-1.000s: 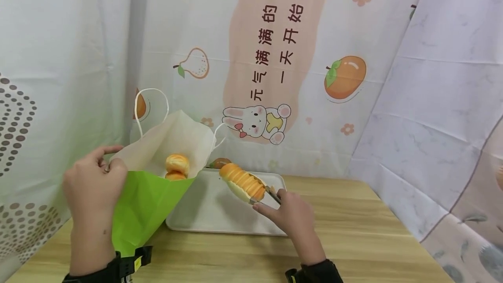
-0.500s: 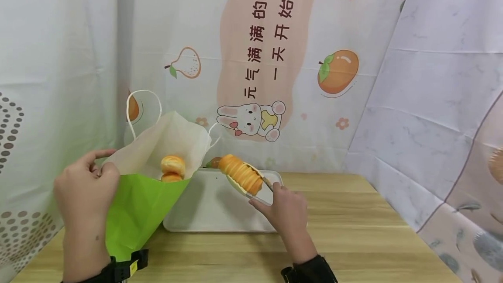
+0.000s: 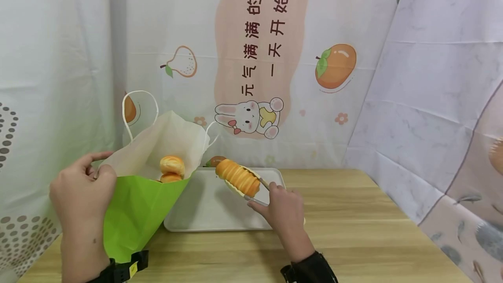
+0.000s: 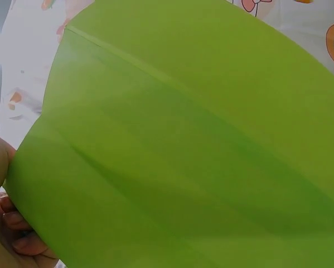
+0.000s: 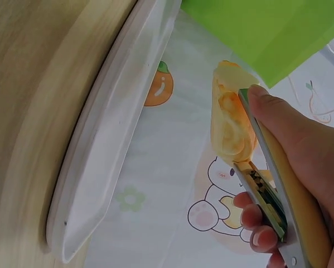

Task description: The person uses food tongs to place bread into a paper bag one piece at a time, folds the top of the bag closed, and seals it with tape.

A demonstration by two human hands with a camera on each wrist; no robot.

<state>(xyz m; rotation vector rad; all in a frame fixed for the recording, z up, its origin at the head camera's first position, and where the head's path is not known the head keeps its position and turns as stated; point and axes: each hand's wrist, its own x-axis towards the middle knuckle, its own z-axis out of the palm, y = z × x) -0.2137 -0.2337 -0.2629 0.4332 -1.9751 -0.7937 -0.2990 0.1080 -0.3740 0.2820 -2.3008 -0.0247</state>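
Observation:
In the head view, my left hand pinches the rim of a green paper bag with a pale inside and white cord handles. Two golden buns show in its mouth; whatever lies deeper is hidden. My right hand grips metal food tongs, which clasp a ridged golden bread roll above the white tray. The right wrist view shows the tongs under my thumb and curled fingers, the roll at their tips. Green paper fills most of the left wrist view, its edge between thumb and fingers.
The tray lies flat on a wooden table, partly behind the bag. Behind stands a printed curtain with fruit and a rabbit, and more cloth hangs at the right.
The head view has shifted slightly to the right. The bread roll in the tongs has risen a little and turned slightly. My left hand still holds the bag's rim.

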